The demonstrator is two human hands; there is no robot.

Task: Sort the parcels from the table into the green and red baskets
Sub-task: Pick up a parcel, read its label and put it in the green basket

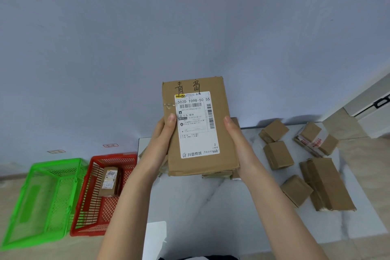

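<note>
My left hand (163,139) and right hand (238,142) grip the labelled parcel (196,126) at twelve o'clock, thumbs in front, fingers hidden behind it.

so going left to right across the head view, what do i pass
green basket → red basket → left hand → held parcel → right hand → loose parcels on the table

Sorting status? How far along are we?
Done: one small parcel lies in the red basket; the green basket shows none. In hand: left hand and right hand hold a labelled parcel above the table. Left: at least five boxes on the table, more partly hidden behind the held one.
</note>
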